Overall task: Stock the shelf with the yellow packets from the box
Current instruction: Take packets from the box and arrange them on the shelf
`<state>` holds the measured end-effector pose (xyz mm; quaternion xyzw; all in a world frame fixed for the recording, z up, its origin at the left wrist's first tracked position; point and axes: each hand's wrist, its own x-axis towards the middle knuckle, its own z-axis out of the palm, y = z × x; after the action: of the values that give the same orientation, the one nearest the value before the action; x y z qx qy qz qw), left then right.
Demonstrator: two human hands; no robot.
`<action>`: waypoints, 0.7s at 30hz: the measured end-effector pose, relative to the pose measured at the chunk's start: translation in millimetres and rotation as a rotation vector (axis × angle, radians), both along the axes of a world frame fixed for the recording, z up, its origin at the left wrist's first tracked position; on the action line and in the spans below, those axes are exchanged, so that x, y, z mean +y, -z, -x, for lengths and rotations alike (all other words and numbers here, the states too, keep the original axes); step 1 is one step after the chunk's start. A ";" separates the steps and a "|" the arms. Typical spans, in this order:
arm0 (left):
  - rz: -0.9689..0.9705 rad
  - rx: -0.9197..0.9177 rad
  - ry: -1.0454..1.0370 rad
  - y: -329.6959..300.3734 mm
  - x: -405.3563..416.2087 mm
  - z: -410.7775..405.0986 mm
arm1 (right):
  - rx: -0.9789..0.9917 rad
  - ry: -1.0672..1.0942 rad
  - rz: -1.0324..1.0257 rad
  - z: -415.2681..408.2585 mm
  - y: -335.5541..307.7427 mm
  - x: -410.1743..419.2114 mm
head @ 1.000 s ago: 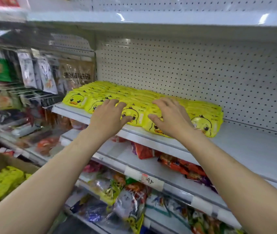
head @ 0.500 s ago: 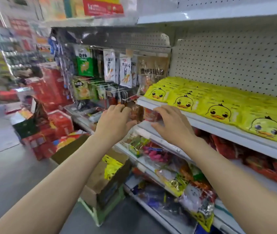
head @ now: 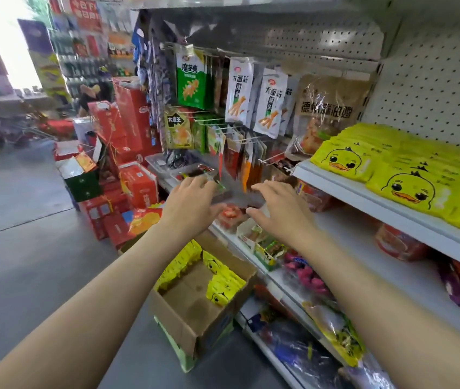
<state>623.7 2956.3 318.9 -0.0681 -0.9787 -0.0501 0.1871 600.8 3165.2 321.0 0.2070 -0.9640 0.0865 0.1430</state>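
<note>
While both arms reach out, the left hand (head: 192, 203) and right hand (head: 276, 211) hover with fingers spread, holding nothing. Below them, the cardboard box (head: 195, 313) on the floor holds yellow packets (head: 223, 284) along its far side. Right of the right hand and farther back, stocked packets (head: 408, 175) overhang the shelf (head: 363, 197) edge. Risk: a hasty grab into the box could snag its flaps, or added packets could nudge the front row off.

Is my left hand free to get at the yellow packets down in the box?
Probably yes: the left hand is open and empty, the box has open flaps, and nothing covers its yellow packets.
</note>
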 end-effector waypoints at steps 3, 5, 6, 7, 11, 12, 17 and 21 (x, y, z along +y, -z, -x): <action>0.032 -0.029 -0.013 12.6 -21.4 49.4 | -0.042 -0.001 0.008 50.8 12.4 -22.9; 0.030 -0.061 -0.015 20.0 -31.9 83.5 | -0.073 0.002 0.014 86.9 21.9 -35.6; 0.035 -0.078 -0.015 24.2 -36.5 100.2 | -0.087 0.003 0.011 103.7 26.8 -41.0; 0.042 -0.092 -0.015 28.4 -40.8 116.2 | -0.100 0.004 0.008 119.9 31.5 -45.9; 0.050 -0.164 -0.016 46.1 -55.9 168.6 | -0.159 0.010 -0.005 171.8 48.3 -59.5; 0.050 -0.181 -0.013 52.4 -58.7 178.8 | -0.172 0.013 -0.003 182.1 53.0 -61.7; 0.044 -0.255 0.006 88.0 -66.0 216.1 | -0.279 0.028 0.017 216.3 86.0 -72.5; 0.059 -0.330 0.050 128.9 -67.2 235.3 | -0.379 0.057 0.018 229.6 128.5 -75.9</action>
<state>388.4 2889.0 190.0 -0.0889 -0.9952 -0.0366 0.0205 371.3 3089.3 192.6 0.1581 -0.9783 0.1285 -0.0369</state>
